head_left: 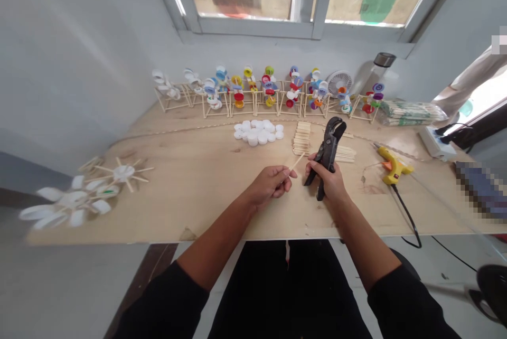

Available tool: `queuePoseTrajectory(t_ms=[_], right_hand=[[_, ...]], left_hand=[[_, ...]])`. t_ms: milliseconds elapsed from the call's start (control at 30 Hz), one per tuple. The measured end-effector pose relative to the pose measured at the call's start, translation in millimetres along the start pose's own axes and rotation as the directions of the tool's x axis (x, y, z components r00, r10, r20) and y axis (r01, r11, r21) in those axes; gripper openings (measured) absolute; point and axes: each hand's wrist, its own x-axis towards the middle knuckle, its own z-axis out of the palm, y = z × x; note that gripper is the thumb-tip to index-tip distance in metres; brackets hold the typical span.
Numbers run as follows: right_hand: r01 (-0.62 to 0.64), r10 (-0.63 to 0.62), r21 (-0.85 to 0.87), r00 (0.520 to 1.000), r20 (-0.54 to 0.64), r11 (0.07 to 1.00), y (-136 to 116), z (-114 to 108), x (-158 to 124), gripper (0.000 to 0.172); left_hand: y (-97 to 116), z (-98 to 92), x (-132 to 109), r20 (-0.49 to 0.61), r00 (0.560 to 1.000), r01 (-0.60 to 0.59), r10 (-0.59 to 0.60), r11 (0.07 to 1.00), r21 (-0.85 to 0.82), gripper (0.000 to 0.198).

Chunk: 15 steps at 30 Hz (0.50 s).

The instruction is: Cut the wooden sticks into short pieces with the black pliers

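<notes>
So, our stick (297,161) is pinched in our L hand (273,183), above the table (198,196), its far tip just beside our R hand (331,183), which grips the cutter (329,149) by its handles. Step, we'd judge: readying stick for cutter; any cut calls for bringing the 2 tog., as they're apart. Stick pile (302,137) lies just beyond, white caps (258,133) to its left, glue gun (394,166) off R w/ its cord (407,217).

Ahead we see a grey-framed window (257,28), below it a round white fan (339,85) near the wall (277,49), a clear dark-lidded bottle (376,74) just right of the fan, on our right a white power strip (432,143), pale cloth (471,79) beyond it
</notes>
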Motion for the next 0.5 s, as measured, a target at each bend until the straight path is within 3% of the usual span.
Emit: queuePoseTrajectory(t_ms=[200, 367, 433, 500], right_hand=[[0.040, -0.037, -0.108, 0.999, 0.027, 0.993, -9, 2, -4, 0.020], [0.057, -0.047, -0.310, 0.998, 0.039, 0.949, -27, -1, -20, 0.017], [0.045, -0.020, -0.562, 0.999, 0.050, 0.826, -34, -2, -27, 0.018], [0.036, 0.020, -0.704, 0.997, 0.070, 0.709, -38, -2, -34, 0.019]], left_hand=[[12, 1.3, -15, -0.118, 0.989, -0.085, 0.091, 0.995, 0.055, 0.026], [21, 2.4, -26, -0.188, 0.959, -0.179, 0.211, 0.968, 0.173, 0.025], [24, 3.1, -30, -0.204, 0.942, -0.220, 0.267, 0.948, 0.228, 0.025], [27, 3.6, -34, -0.213, 0.923, -0.254, 0.321, 0.922, 0.292, 0.025]])
